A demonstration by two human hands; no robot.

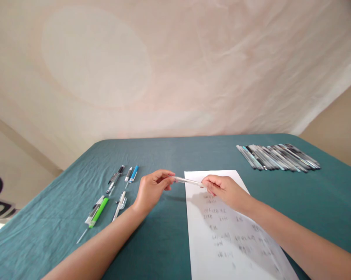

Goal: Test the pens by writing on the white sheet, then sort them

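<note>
Between my two hands a slim, clear-barrelled pen (pixel 189 181) is held nearly level above the table. My left hand (pixel 155 186) pinches its left end with thumb and fingers. The other end sits in the closed fingers of my right hand (pixel 222 188). Below the right hand lies a white sheet of paper (pixel 201 245) with several lines of dark handwriting, part of it covered by my right forearm. Whether the pen is capped cannot be made out.
Dark green cloth (pixel 152 252) covers the table. To the left lie a green pen piece (pixel 99 213), a blue pen part (pixel 134 173), a white pen (pixel 119 206) and several others. A row of pens (pixel 277 157) lies at the far right. A pale fabric sheet (pixel 178 77) hangs behind.
</note>
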